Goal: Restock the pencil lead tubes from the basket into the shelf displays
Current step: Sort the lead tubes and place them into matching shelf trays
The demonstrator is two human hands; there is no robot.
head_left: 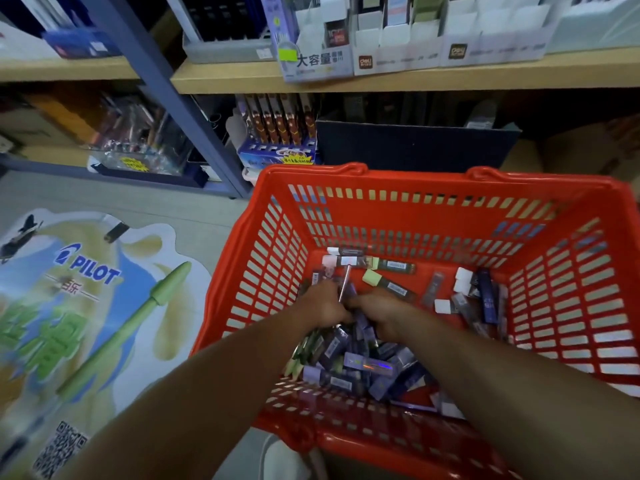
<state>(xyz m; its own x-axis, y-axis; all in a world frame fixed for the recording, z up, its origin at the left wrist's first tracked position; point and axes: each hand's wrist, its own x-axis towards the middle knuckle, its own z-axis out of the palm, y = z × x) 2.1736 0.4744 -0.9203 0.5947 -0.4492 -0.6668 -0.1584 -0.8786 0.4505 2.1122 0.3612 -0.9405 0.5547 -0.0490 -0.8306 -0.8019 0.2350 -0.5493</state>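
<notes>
Resting on grey floor (207,216), red basket (415,175), Pilot decal (86,271) beside, shelves (415,77) behind

I identify a stationery shop: wooden shelves (415,77) carry branded display boxes (398,39), a red shopping basket (415,174) stands below, a PILOT advertisement (90,268) lies on the floor (194,209).

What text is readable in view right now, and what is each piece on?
"PILOT", "百乐": floor poster.
"大容量": shelf display box.
"deli": white display box beside it.
Too blurred to read: labels on the lead tubes in the basket, and the yellow tag.
</notes>
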